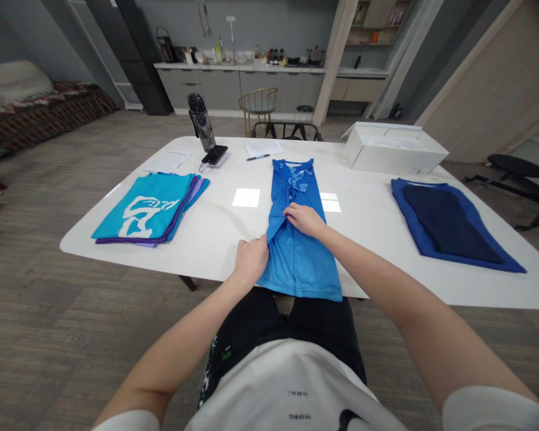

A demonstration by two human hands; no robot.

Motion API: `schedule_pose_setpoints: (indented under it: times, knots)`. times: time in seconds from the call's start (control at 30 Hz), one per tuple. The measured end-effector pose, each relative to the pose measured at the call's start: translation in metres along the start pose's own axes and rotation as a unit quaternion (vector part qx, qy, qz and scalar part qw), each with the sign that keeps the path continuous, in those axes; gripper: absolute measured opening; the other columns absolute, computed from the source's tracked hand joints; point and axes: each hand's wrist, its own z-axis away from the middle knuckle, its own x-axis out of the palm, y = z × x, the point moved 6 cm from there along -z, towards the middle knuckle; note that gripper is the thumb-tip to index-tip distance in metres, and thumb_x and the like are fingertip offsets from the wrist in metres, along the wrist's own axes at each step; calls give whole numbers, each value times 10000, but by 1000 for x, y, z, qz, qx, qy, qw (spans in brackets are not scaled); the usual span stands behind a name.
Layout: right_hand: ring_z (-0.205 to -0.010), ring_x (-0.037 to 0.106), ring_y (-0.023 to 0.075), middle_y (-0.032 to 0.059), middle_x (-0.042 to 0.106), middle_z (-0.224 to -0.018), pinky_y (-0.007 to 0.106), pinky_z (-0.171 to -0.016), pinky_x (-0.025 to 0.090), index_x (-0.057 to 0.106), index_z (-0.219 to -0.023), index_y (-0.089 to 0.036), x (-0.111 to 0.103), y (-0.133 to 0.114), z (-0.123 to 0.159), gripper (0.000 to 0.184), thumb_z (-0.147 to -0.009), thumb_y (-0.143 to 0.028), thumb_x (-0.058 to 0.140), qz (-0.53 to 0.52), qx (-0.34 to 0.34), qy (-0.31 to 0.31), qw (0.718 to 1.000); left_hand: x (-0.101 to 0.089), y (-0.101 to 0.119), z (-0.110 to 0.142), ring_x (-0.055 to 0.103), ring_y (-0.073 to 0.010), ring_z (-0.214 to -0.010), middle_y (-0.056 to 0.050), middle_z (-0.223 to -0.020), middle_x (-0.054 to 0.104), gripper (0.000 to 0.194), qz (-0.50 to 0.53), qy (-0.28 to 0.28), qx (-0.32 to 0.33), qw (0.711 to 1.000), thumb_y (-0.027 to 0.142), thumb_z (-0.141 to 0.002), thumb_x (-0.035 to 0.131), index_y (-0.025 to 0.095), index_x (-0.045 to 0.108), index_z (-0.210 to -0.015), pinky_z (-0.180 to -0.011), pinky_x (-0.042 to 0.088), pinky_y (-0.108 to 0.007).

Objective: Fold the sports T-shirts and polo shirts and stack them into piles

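A bright blue polo shirt [296, 251] lies folded into a long narrow strip on the white table [215, 233], collar away from me and hem hanging over the near edge. My left hand [250, 261] pinches the shirt's left folded edge, fingers closed on the fabric. Pressed on the shirt's middle, my right hand [303, 218] curls its fingers over the folded cloth.
A stack of folded teal and purple shirts [150, 208] lies at the left. Folded dark blue garments [449, 224] lie at the right. Behind are an open white box [393, 148], a bottle [201, 122], a phone [214, 155], and paper with a pen [263, 148].
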Motion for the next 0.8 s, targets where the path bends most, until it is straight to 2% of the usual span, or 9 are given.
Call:
schedule_pose_setpoints:
  times: [0.13, 0.27, 0.4, 0.53, 0.63, 0.8]
  knots:
    - [-982, 639, 211, 59, 647, -1170, 274, -774, 425, 693, -1157, -227, -1, 14, 14, 219, -1016, -221, 524, 7, 2, -6, 1000, -20, 29, 17, 674, -250, -786, -101, -946, 681, 212, -7, 47, 45, 998, 88, -968, 400, 161, 587, -1037, -767, 410, -386]
    - [-978, 642, 209, 71, 649, -1153, 266, -755, 423, 699, -1181, -226, 4, 11, 32, 231, -1032, -277, 530, 12, -12, -26, 1000, -7, 49, 33, 656, -242, -756, -92, -942, 652, 223, -27, 44, 89, 995, 53, -940, 411, 156, 602, -991, -733, 400, -393]
    - [-927, 641, 199, 67, 647, -1115, 266, -746, 411, 676, -1257, -247, 6, -7, 47, 265, -1042, -296, 528, 16, -54, -28, 998, 8, 46, 48, 639, -263, -886, -79, -953, 649, 174, -19, 66, 115, 991, 128, -962, 459, 183, 621, -995, -802, 396, -424]
    - [-927, 632, 186, 67, 644, -1117, 258, -746, 402, 703, -1200, -246, 9, -18, 54, 243, -1052, -277, 513, 0, -80, -35, 996, 15, 28, 65, 606, -274, -954, -81, -999, 659, 131, 14, 106, 103, 989, 230, -932, 580, 209, 623, -1054, -836, 391, -436]
    - [-945, 627, 185, 66, 643, -1114, 253, -722, 394, 704, -1168, -235, 9, -18, 55, 235, -1057, -264, 499, -6, -77, -29, 997, 21, 19, 77, 604, -257, -929, -69, -948, 675, 101, 51, 119, 122, 984, 180, -890, 622, 208, 630, -987, -855, 395, -431]
    - [-969, 617, 189, 67, 640, -1120, 253, -737, 397, 692, -1130, -216, 1, -15, 57, 215, -1032, -207, 501, -18, -64, -25, 997, 12, 29, 93, 609, -226, -928, -69, -982, 701, 203, 79, 200, 195, 957, 142, -954, 547, 198, 642, -1123, -957, 388, -442]
